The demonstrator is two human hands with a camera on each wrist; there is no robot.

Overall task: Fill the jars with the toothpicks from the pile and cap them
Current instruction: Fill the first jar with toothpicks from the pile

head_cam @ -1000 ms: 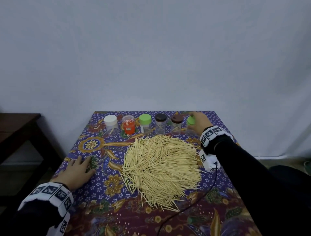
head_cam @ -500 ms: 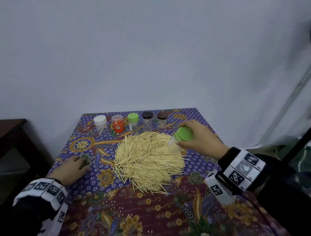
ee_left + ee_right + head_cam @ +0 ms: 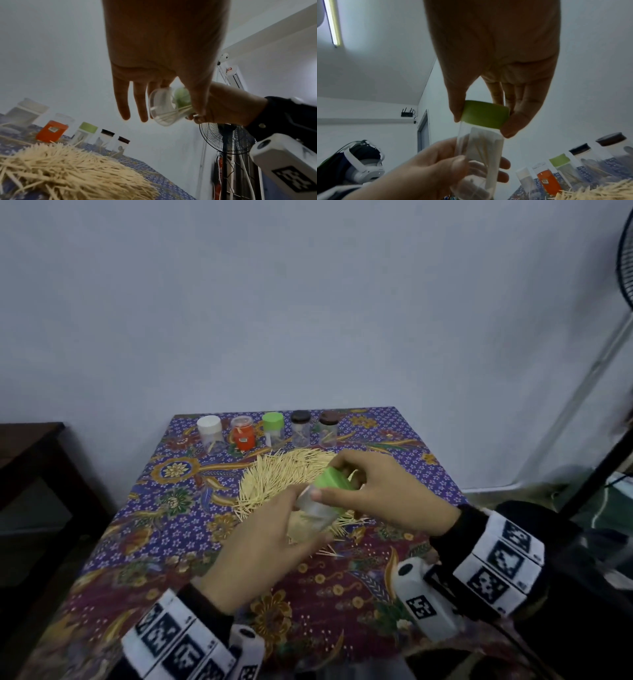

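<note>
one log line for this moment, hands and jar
left hand: holds clear jar body | right hand: grips green cap | cap: on | pile: on table | five jars in back row

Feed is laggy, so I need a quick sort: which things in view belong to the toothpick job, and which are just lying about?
Job: the green-capped jar held by the left hand and right hand; toothpick pile; five jars in the back row on the table.

Lying about: standing fan; dark side table; headset.
</note>
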